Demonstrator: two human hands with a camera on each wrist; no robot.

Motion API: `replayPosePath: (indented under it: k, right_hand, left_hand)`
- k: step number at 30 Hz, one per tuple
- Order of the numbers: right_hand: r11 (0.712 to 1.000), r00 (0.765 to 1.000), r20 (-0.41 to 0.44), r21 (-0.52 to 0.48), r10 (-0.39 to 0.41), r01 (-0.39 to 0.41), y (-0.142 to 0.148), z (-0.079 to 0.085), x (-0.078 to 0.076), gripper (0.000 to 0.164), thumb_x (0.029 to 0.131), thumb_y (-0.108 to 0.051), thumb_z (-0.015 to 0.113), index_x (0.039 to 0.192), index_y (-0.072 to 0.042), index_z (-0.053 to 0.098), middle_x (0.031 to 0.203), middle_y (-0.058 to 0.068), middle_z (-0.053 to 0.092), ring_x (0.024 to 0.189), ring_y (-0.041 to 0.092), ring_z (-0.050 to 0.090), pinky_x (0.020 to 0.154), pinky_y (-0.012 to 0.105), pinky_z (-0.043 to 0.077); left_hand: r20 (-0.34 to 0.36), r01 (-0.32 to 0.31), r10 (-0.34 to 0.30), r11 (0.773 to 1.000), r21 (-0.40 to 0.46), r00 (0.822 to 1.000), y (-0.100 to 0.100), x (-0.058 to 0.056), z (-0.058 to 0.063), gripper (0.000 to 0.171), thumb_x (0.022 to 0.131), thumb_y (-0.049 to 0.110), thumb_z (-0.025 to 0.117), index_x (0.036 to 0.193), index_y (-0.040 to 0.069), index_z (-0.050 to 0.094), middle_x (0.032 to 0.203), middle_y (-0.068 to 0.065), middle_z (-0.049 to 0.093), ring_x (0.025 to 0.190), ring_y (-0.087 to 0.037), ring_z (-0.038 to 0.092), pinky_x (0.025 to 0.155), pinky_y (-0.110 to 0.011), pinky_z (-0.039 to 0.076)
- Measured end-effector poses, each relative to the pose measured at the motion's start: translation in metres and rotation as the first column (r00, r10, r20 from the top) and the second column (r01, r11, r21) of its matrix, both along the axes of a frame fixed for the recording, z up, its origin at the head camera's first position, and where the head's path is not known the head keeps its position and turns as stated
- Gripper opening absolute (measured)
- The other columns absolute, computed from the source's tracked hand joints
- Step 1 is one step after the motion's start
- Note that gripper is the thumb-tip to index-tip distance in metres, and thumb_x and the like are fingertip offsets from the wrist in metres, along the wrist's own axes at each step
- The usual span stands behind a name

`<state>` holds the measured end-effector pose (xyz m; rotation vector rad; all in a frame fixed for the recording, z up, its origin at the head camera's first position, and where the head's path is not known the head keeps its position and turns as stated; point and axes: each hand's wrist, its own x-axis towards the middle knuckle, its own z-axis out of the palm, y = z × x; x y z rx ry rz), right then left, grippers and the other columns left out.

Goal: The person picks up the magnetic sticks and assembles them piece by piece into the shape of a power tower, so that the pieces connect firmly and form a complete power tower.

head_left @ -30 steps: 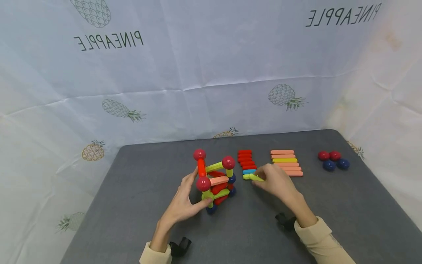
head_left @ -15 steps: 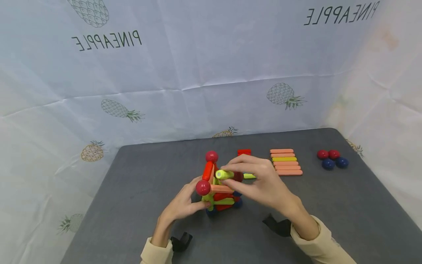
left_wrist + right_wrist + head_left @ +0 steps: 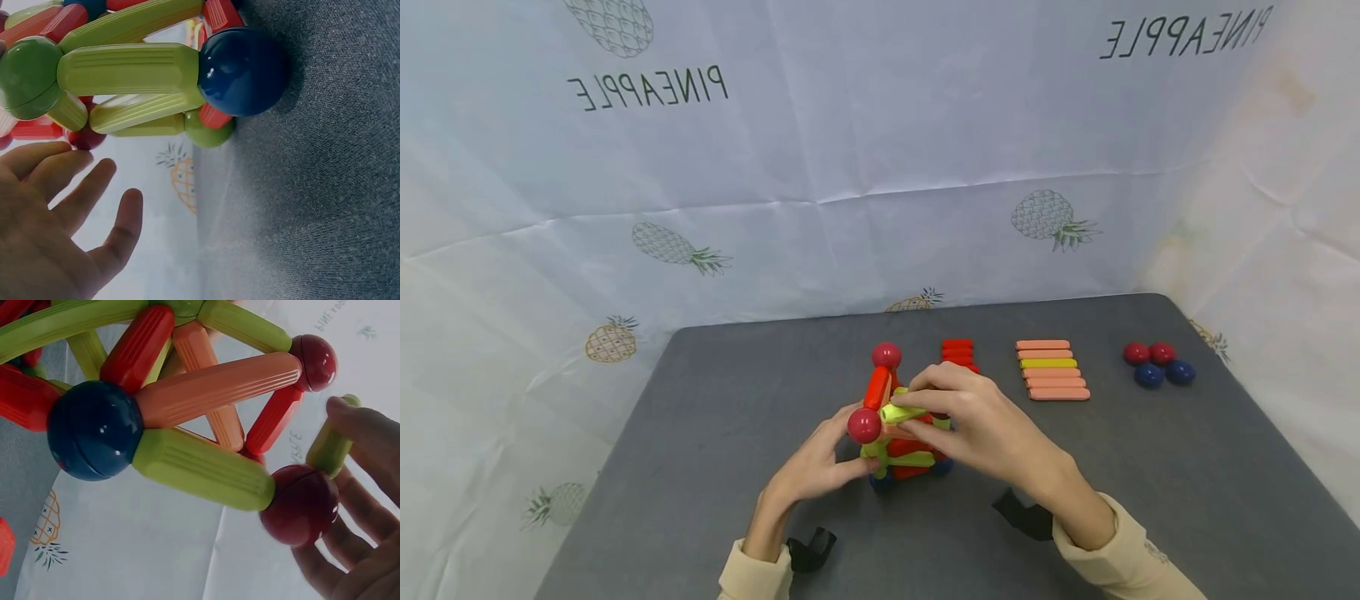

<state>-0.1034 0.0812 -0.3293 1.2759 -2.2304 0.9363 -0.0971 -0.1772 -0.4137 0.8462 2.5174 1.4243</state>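
Observation:
A ball-and-stick toy structure [image 3: 912,459] of red, green, blue and salmon parts stands on the table. My left hand [image 3: 820,454] grips its left side, with the thumb low in front and the fingers behind. In the left wrist view, fingertips [image 3: 81,156] reach a dark red ball beside a green ball [image 3: 31,75]; a blue ball [image 3: 244,72] sits at the tabletop. My right hand [image 3: 985,421] pinches a short green stick [image 3: 901,413] over the structure's top. The right wrist view shows that green stick [image 3: 331,444] meeting a red ball [image 3: 300,503], with fingers around the ball.
Short red sticks [image 3: 957,353] lie in a row behind my right hand, partly hidden. Further right is a row of longer salmon sticks [image 3: 1056,383] with a yellow one [image 3: 1048,363] among them. Red and blue balls [image 3: 1150,375] cluster near the table's right edge.
My right hand has lifted the green stick from the short row and carried it left to the structure's top. The structure has turned slightly in my left hand, its back red ball shifting right.

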Motion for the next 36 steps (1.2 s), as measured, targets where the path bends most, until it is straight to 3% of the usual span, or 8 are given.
replayPosePath:
  k: [6,20,25,28,32,36]
  right_hand:
    - [0.997,0.997,-0.052,0.063,-0.051,0.054,-0.002,-0.001,0.001,0.028,0.072,-0.013,0.093,0.098,-0.014,0.081,0.09,-0.006,0.068,0.082,0.007,0.054,0.072,0.021,0.046]
    - [0.993,0.984,-0.151,0.054,-0.093,0.102,-0.014,-0.007,0.006,0.032,0.07,-0.019,0.095,0.099,-0.018,0.082,0.089,-0.007,0.067,0.081,0.008,0.053,0.07,0.022,0.045]
    - [0.989,0.98,-0.152,0.058,-0.126,0.136,-0.017,-0.008,0.006,0.031,0.071,-0.023,0.095,0.098,-0.019,0.082,0.088,-0.006,0.067,0.082,0.008,0.054,0.069,0.022,0.045]
    - [0.988,0.984,-0.117,0.07,-0.131,0.14,-0.014,-0.009,0.006,0.034,0.072,-0.026,0.094,0.102,-0.02,0.081,0.091,-0.006,0.067,0.085,0.008,0.054,0.072,0.023,0.046]
    - [0.986,0.988,0.004,0.063,-0.157,0.156,-0.003,-0.011,0.005,0.04,0.073,-0.031,0.093,0.108,-0.019,0.079,0.098,-0.006,0.066,0.085,0.005,0.053,0.072,0.023,0.049]
    - [0.989,0.978,0.152,0.039,-0.147,0.142,0.008,-0.012,0.006,0.034,0.077,-0.026,0.09,0.108,-0.017,0.079,0.103,-0.006,0.065,0.086,0.003,0.057,0.072,0.02,0.054]
  left_hand:
    - [-0.014,-0.014,0.014,1.0,-0.006,1.0,0.001,0.0,-0.001,0.065,0.086,0.018,0.072,0.147,0.014,0.051,0.152,-0.009,0.054,0.136,-0.032,0.05,0.109,-0.066,0.043]
    - [-0.085,0.001,0.0,1.0,0.009,0.996,-0.002,-0.001,-0.003,0.071,0.085,0.016,0.072,0.152,0.015,0.047,0.155,-0.01,0.051,0.132,-0.03,0.053,0.107,-0.065,0.045]
    - [-0.077,0.019,-0.017,0.999,0.027,0.997,-0.001,-0.002,-0.004,0.072,0.087,0.017,0.072,0.153,0.018,0.045,0.155,-0.008,0.05,0.13,-0.022,0.057,0.109,-0.054,0.049]
    - [-0.083,0.026,-0.024,0.999,0.031,0.996,-0.002,-0.002,-0.006,0.068,0.088,0.018,0.072,0.151,0.02,0.047,0.152,-0.006,0.052,0.127,-0.018,0.059,0.108,-0.049,0.051]
    - [-0.063,0.005,-0.005,1.0,0.004,0.998,-0.004,-0.001,-0.008,0.056,0.091,0.024,0.074,0.144,0.026,0.055,0.147,-0.001,0.057,0.123,-0.014,0.059,0.102,-0.046,0.053]
    - [-0.051,-0.085,0.084,0.996,-0.021,0.995,-0.011,0.001,-0.006,0.048,0.088,0.028,0.08,0.134,0.028,0.064,0.136,0.003,0.065,0.115,-0.013,0.063,0.091,-0.046,0.055]
